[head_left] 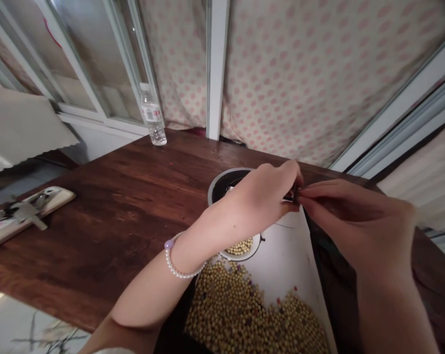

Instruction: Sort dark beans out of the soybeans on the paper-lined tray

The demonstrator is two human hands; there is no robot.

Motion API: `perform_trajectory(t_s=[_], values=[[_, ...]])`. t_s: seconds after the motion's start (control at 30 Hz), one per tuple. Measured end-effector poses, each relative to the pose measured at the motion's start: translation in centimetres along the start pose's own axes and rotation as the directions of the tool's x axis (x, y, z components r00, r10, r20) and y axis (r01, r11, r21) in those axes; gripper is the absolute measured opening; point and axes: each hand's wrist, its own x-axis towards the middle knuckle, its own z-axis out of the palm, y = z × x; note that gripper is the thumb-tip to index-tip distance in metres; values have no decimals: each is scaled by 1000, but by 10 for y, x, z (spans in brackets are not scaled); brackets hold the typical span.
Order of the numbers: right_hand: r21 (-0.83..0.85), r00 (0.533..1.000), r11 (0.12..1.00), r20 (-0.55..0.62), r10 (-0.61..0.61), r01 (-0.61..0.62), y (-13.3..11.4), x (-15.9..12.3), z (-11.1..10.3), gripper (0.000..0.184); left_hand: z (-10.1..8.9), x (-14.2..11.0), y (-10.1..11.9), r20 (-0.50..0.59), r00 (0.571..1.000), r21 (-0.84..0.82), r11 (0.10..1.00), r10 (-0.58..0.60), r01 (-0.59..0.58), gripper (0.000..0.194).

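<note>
My left hand (261,196), with a pearl bracelet (185,275) on its wrist, reaches across the tray with its fingers pinched together. Facing it from the right, my right hand (358,221) is closed in a pinch, thumb and forefinger tips meeting the left fingers. Between the fingertips is a small dark thing (296,191), mostly hidden, whose kind I cannot make out. Below lies a white tray (288,255) heaped with gold beads (244,314), a few darker and red ones among them. A small white dish (250,253) of gold beads shows partly under my left forearm.
Behind my left hand stands a dark round bowl (222,184) with a pale rim, partly covered. A water bottle (154,115) stands at the wooden table's (133,196) far edge. Keys (26,211) lie on a pale board at the left. Dotted curtains (318,73) hang behind.
</note>
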Motion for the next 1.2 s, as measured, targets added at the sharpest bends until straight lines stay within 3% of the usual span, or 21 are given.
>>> perform_trajectory(t_s=[0.13, 0.57, 0.9, 1.2], values=[[6, 998, 999, -46, -42, 43, 8, 2, 0, 13, 2, -2, -1, 17, 998, 30, 998, 61, -61, 18], [1, 996, 997, -7, -84, 84, 15, 5, 1, 8, -8, -5, 2, 5, 1000, -16, 1000, 5, -5, 19], [-86, 998, 995, 57, -37, 42, 12, 0, 3, 7, -4, -8, 1, 7, 1000, 31, 1000, -1, 1, 18], [-122, 999, 992, -6, -41, 40, 14, 2, 4, 8, -5, -8, -1, 10, 1000, 50, 998, 25, -26, 18]])
